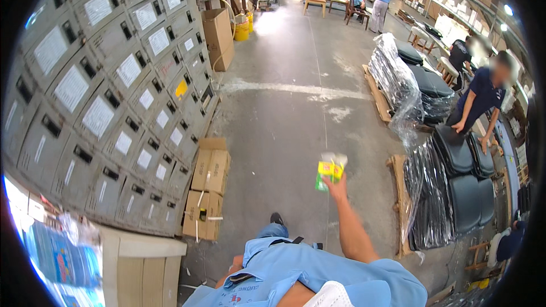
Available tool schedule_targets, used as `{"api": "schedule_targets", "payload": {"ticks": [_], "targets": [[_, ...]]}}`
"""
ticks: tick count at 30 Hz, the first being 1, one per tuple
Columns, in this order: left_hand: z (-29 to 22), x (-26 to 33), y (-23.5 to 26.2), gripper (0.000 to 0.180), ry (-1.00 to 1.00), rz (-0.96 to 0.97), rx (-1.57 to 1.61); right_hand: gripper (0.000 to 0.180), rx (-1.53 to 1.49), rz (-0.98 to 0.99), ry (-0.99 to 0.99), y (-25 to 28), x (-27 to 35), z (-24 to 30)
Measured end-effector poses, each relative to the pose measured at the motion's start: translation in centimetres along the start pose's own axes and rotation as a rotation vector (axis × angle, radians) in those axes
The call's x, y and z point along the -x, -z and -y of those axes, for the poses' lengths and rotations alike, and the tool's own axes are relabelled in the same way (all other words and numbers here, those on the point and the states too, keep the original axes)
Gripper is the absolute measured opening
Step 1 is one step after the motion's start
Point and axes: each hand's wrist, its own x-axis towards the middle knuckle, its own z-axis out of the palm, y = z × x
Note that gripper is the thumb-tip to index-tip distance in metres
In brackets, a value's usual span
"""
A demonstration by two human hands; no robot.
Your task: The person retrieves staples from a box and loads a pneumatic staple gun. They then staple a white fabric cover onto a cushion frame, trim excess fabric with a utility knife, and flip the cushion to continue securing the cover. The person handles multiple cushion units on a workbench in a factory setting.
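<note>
My right hand [338, 187] is stretched out in front of me over the grey concrete floor and holds a small yellow-and-green packet [330, 171] with a clear plastic top. My bare right forearm runs back to my light blue shirt [318, 276] at the lower edge. My left hand is out of sight; only a bit of arm shows low against my shirt. One dark shoe [276, 218] shows below the packet.
A wall of grey lockers [114, 96] fills the left, with flat cardboard boxes [207, 187] at its foot. Plastic-wrapped stacks of black seat cushions [455, 193] on pallets stand right. A person in dark blue [480, 99] leans over them. More people work far back.
</note>
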Motion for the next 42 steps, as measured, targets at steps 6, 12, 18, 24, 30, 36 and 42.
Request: {"api": "schedule_targets", "payload": {"ticks": [6, 12, 18, 24, 30, 36, 42], "targets": [[-12.0, -20.6, 27.5, 0.025, 0.164, -0.096, 0.872, 0.072, -0.235, -0.132, -0.403, 1.3, 7.5, -18.8], [-20.5, -38.8, 47.3, 0.028, -0.089, -0.307, 1.033, 0.071, 0.141, 0.030, -0.732, -2.0, 5.5, -16.3], [-20.2, -50.7, 46.0, 0.020, 0.139, -0.197, 1.056, 0.069, 0.021, 0.077, -0.423, -12.7, -26.2, -9.4], [-13.3, -56.1, 46.1, 0.030, 0.124, -0.224, 0.243, 0.095, 0.166, 0.059, -0.136, -30.7, -66.9, 18.4], [-10.8, -63.7, 53.8, 0.021, 0.151, -0.025, -0.028, 0.089, -0.072, 0.141, 0.127, -45.8, -84.6, 33.0], [-8.4, -78.4, 69.8, 0.025, -0.042, -0.222, 0.010, 0.095, 0.070, 0.173, -0.117, -56.9, -83.7, 21.5], [-14.2, -90.2, 91.0, 0.028, 0.316, -0.365, 1.369, 0.076, -0.313, -0.235, -0.676, -56.8, -81.6, 7.9]]}}
